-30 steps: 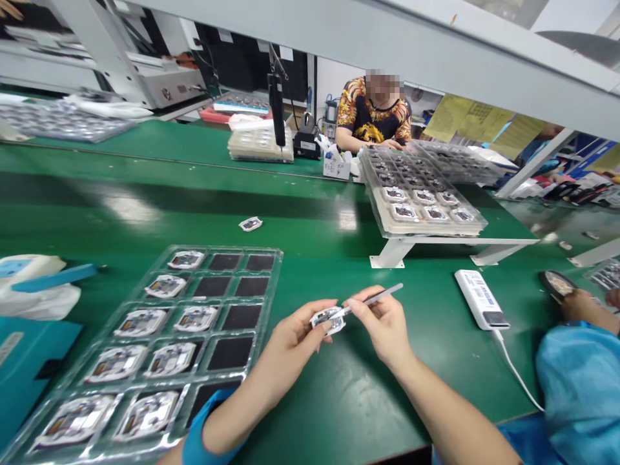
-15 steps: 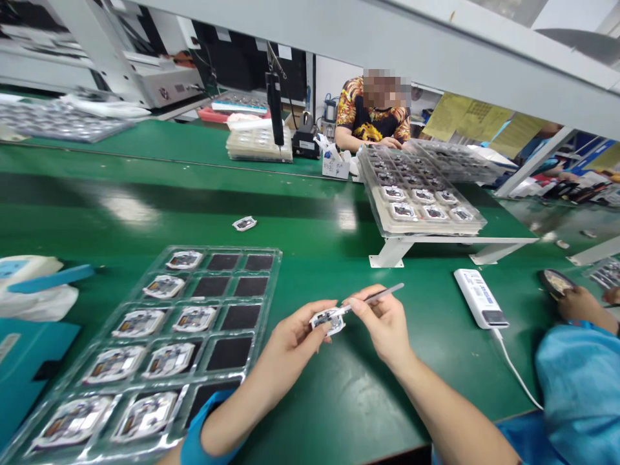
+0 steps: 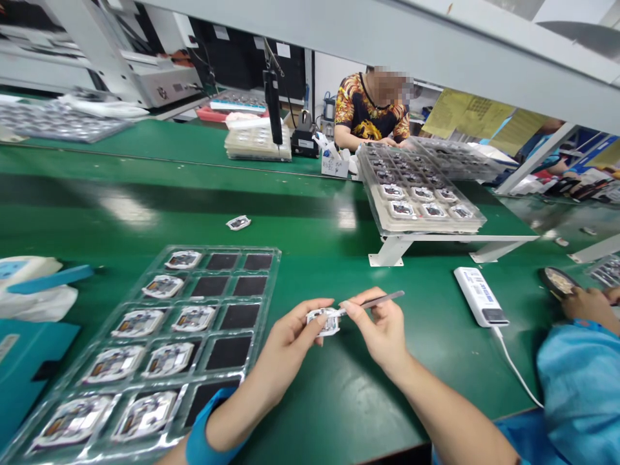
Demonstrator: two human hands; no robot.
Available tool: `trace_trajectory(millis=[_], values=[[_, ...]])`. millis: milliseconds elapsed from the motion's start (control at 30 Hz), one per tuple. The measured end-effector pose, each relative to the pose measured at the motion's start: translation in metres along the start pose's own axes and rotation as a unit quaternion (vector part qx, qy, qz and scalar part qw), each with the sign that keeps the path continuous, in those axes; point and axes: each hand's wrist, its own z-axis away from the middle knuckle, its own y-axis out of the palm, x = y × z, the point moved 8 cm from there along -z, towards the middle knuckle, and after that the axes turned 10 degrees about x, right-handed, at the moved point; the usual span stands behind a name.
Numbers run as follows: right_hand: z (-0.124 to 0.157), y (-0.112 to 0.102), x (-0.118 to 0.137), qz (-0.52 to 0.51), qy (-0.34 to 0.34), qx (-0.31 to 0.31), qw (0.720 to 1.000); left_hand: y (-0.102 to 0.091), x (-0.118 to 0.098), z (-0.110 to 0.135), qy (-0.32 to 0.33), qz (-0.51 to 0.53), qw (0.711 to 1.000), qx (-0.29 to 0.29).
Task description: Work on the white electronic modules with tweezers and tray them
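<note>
Green bench top [image 3: 339, 413]: glossy, seen from the head camera, with both forearms reaching in from the lower edge.
Left hand [image 3: 285, 342]: fingers and thumb together, clamped on the module's edge.
Right hand [image 3: 380, 332]: fingers and thumb together around the tool's shaft, pen-style, near its working end.
Slim metal pick [image 3: 382, 298]: angled down to the module; its tip is too small to tell, so it could be closed tweezers.
White-framed module [image 3: 323, 321]: held between both hands, just above the bench.
Good handling: the short grip and closely paired hands look steady; holding only the frame seems safest for the module's face.
Clear blister tray [image 3: 223, 247]: left of the hands, with modules in its left cells and black pads in the others.
Loose module [image 3: 238, 223]: lying alone farther up the bench.
Far side: a co-worker [image 3: 371, 106] sits behind a tilted tray stack [image 3: 372, 194].
Right side: a neighbour's hand [image 3: 591, 307] lies beyond a white power bank [image 3: 479, 297].
</note>
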Motion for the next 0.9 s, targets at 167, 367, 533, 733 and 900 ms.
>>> trace_trajectory(millis=[167, 367, 533, 733, 900], values=[[0.005, 0.003, 0.006, 0.019, -0.017, -0.002, 1.000, -0.001, 0.003, -0.002, 0.016, -0.008, 1.000, -0.016], [0.005, 0.002, 0.014, 0.009, -0.059, 0.002, 0.998, 0.001, 0.003, -0.001, -0.014, 0.036, 0.999, -0.006], [0.000, 0.006, 0.006, -0.056, -0.036, 0.036, 0.997, 0.002, 0.005, 0.001, -0.020, 0.071, 0.997, 0.011], [-0.002, 0.012, 0.006, -0.045, -0.034, 0.059, 0.997, 0.004, 0.005, 0.001, -0.006, 0.035, 0.999, 0.026], [-0.003, 0.010, -0.002, -0.049, 0.007, 0.053, 0.997, 0.004, 0.001, 0.001, 0.000, 0.021, 1.000, 0.023]])
